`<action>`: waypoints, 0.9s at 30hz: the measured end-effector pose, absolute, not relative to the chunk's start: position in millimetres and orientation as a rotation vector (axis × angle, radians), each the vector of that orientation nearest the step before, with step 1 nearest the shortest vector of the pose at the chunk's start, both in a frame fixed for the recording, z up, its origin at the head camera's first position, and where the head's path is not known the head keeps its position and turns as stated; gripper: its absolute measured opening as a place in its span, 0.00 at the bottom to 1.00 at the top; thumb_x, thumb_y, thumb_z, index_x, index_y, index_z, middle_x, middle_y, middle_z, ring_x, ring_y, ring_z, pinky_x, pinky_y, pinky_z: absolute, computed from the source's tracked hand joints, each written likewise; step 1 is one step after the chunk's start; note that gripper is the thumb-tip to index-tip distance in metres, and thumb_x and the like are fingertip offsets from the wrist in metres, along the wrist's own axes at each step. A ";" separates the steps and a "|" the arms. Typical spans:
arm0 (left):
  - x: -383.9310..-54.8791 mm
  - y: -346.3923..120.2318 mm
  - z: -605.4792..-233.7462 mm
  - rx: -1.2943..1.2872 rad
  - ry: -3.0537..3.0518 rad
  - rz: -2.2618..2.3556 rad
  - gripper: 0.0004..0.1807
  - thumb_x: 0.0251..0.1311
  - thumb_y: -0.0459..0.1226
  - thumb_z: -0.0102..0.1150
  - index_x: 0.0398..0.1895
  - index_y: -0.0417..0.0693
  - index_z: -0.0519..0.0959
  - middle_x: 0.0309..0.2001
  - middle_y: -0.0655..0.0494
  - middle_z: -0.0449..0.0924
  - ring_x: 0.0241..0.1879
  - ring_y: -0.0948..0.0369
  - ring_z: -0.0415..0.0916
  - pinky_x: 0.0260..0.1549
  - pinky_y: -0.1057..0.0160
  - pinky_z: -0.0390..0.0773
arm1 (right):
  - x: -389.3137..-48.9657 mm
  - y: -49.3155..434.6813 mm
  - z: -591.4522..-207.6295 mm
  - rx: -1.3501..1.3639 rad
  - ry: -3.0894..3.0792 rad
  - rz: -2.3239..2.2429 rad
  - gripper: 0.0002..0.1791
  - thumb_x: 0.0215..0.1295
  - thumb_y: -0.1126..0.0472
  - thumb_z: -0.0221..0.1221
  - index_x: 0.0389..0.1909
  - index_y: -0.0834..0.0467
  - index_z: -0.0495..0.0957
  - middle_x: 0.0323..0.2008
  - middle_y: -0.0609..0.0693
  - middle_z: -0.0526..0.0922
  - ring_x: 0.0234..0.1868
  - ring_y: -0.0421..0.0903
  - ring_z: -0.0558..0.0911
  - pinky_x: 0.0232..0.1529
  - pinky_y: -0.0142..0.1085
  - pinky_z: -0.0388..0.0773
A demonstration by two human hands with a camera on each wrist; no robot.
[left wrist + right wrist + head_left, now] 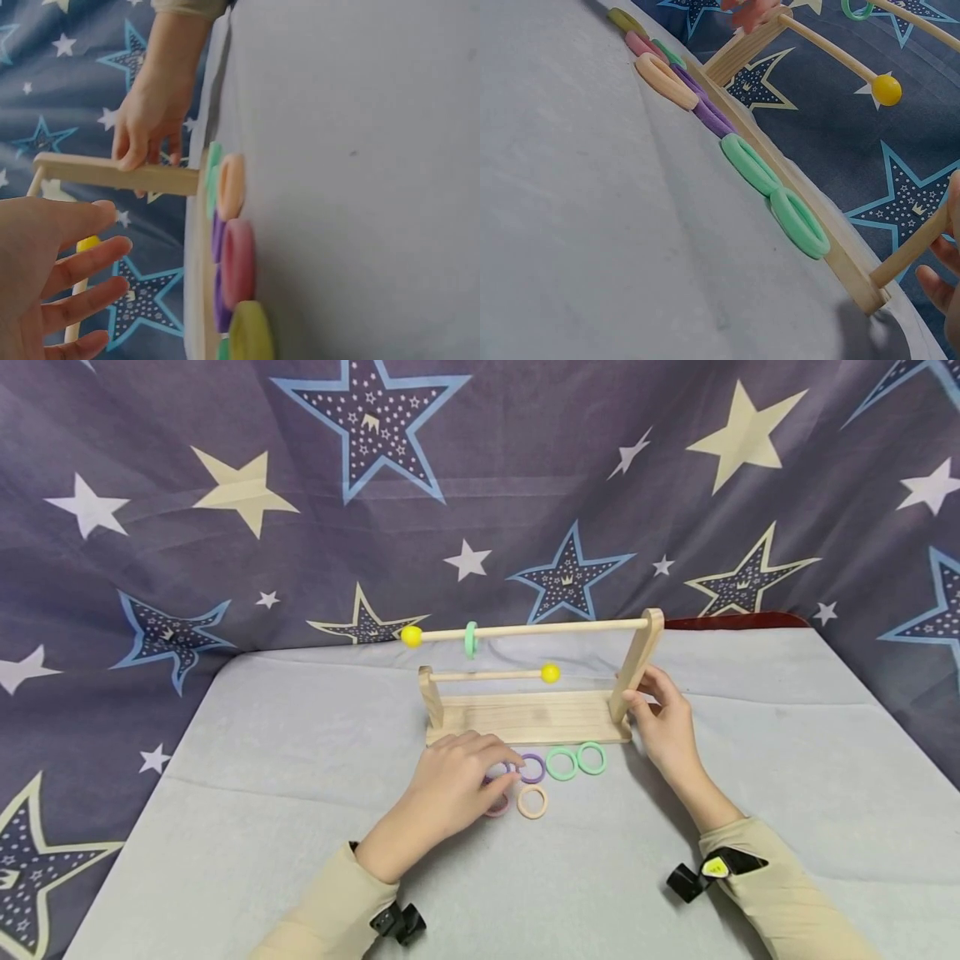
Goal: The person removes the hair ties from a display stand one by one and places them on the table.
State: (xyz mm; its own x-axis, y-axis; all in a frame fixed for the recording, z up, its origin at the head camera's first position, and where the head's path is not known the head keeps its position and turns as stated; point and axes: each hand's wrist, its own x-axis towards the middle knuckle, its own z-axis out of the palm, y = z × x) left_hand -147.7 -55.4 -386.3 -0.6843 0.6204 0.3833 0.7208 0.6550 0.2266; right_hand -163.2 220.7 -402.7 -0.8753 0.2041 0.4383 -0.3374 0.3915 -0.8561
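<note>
A wooden stand (525,718) has two rods, each tipped with a yellow ball, and a mint green ring (471,640) hangs on the upper rod. My right hand (666,722) grips the stand's tall right post between thumb and fingers. In front of the base lie loose rings: two mint green ones, purple ones (543,768), a peach ring (231,186), a pink ring (238,262) and a yellow ring (251,334). Above the left end of these rings is my left hand (457,781), fingers spread and holding nothing, partly hiding several of them in the head view.
A grey cloth (570,893) covers the table. Behind it hangs a dark star-patterned curtain (510,468). A dark red edge (738,621) shows at the back right of the table.
</note>
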 end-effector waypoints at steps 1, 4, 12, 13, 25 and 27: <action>-148.8 -56.1 -384.6 -1.056 -2.607 -0.540 0.06 0.59 0.44 0.69 0.39 0.62 0.86 0.39 0.69 0.84 0.41 0.64 0.80 0.44 0.59 0.78 | -162.9 220.7 -402.5 0.116 -2.175 1.499 0.21 0.65 0.76 0.57 0.58 0.77 0.70 0.49 0.75 0.78 0.45 0.24 0.73 0.41 0.19 0.71; -151.9 -58.6 -378.6 -0.983 -2.623 -0.583 0.07 0.60 0.45 0.69 0.41 0.62 0.86 0.41 0.69 0.84 0.44 0.64 0.81 0.44 0.57 0.79 | -163.0 221.1 -402.4 0.115 -2.180 1.495 0.21 0.65 0.76 0.57 0.58 0.77 0.70 0.49 0.75 0.78 0.45 0.23 0.73 0.42 0.19 0.71; -163.7 -66.5 -365.3 -0.824 -2.592 -0.664 0.07 0.62 0.44 0.67 0.42 0.62 0.86 0.45 0.67 0.84 0.47 0.60 0.81 0.42 0.55 0.80 | -175.1 230.7 -422.5 0.072 -2.197 1.503 0.22 0.65 0.74 0.58 0.60 0.74 0.70 0.51 0.71 0.79 0.46 0.25 0.74 0.41 0.18 0.71; -165.0 -67.2 -363.6 -0.796 -2.585 -0.684 0.07 0.62 0.44 0.67 0.42 0.62 0.86 0.46 0.67 0.84 0.48 0.60 0.81 0.43 0.55 0.80 | -177.2 232.3 -426.0 0.067 -2.198 1.504 0.23 0.65 0.74 0.58 0.61 0.73 0.70 0.52 0.70 0.79 0.46 0.25 0.74 0.41 0.18 0.71; -184.2 -73.1 -352.7 -0.556 -2.385 -0.834 0.09 0.61 0.41 0.68 0.43 0.54 0.85 0.42 0.58 0.85 0.40 0.59 0.80 0.33 0.55 0.78 | -161.9 219.1 -397.5 0.096 -2.183 1.498 0.20 0.64 0.77 0.57 0.57 0.79 0.70 0.49 0.74 0.79 0.44 0.26 0.75 0.40 0.19 0.72; -187.0 -73.1 -351.7 -0.518 -2.369 -0.862 0.09 0.60 0.41 0.68 0.43 0.54 0.85 0.40 0.57 0.84 0.38 0.59 0.80 0.30 0.55 0.77 | -162.2 219.3 -398.1 0.094 -2.183 1.498 0.20 0.64 0.77 0.57 0.57 0.79 0.70 0.49 0.74 0.79 0.44 0.26 0.75 0.41 0.19 0.72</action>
State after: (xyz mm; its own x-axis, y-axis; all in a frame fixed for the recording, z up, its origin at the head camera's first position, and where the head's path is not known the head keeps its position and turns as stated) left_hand -187.0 -73.1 -351.7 -0.7681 0.1614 0.6197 0.5220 0.7183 0.4599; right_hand -162.2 219.3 -398.1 -0.8790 0.2122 0.4269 -0.3219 0.3963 -0.8599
